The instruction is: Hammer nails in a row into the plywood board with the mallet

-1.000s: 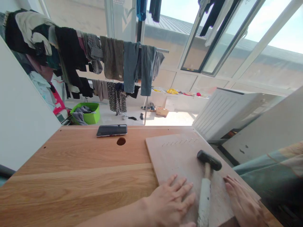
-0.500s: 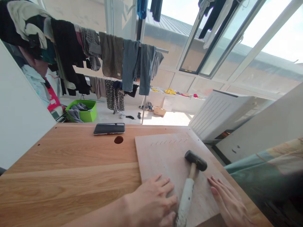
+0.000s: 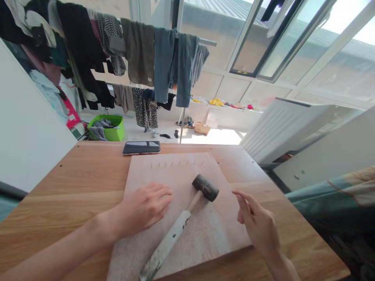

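Note:
A pale board (image 3: 202,238) lies on the wooden tabletop, with a row of several thin nails (image 3: 179,162) standing near its far edge. Diagonally across the board rests a mallet (image 3: 168,242), black head to the upper right, worn white-wrapped handle toward me. My left hand (image 3: 148,208) is on the left part of the board, fingers curled together and their tips hidden. At the board's right edge is my right hand (image 3: 260,224); its index finger stretches forward and the other fingers are bent, with no object visible in it. Neither hand holds the mallet.
A phone (image 3: 141,147) lies at the table's far edge. Beyond are a green basket (image 3: 115,132) of cloth, hanging laundry (image 3: 140,52) on a rack, and a small box (image 3: 202,128) on the floor. A white panel (image 3: 35,117) stands left; patterned fabric (image 3: 331,199) is at right.
The board has shifted left and turned, covering the round table hole. The mallet has moved left with it. My left hand moved left and curled; my right hand lifted from lying flat.

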The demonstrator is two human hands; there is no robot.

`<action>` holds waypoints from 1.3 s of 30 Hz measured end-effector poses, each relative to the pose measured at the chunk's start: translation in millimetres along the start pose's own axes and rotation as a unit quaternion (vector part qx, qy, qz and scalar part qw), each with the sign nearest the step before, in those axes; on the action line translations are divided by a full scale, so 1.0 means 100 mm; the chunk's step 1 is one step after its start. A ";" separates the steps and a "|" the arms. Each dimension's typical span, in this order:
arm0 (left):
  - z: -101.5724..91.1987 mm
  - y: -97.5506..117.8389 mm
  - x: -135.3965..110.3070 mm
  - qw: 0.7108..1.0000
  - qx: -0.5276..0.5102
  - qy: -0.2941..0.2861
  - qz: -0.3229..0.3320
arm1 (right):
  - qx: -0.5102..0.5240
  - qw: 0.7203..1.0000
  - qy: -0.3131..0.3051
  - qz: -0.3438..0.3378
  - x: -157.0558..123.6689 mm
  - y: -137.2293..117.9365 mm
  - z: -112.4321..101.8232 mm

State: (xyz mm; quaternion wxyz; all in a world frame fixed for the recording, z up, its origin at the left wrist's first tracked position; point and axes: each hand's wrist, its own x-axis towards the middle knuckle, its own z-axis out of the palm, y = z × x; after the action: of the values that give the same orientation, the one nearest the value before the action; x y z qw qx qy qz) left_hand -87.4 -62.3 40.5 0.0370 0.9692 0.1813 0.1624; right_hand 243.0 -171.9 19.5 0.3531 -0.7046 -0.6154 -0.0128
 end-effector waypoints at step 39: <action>0.30 -0.16 -0.11 0.997 -0.013 -0.066 -0.038 | -0.162 0.976 -0.108 -0.094 -0.01 -0.16 0.32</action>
State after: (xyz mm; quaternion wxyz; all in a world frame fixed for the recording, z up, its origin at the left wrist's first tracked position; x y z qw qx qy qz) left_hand -92.3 -52.1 6.8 0.0673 0.9698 0.2129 0.0986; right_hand 215.3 -156.0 2.5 0.1627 -0.6884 -0.7034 -0.0692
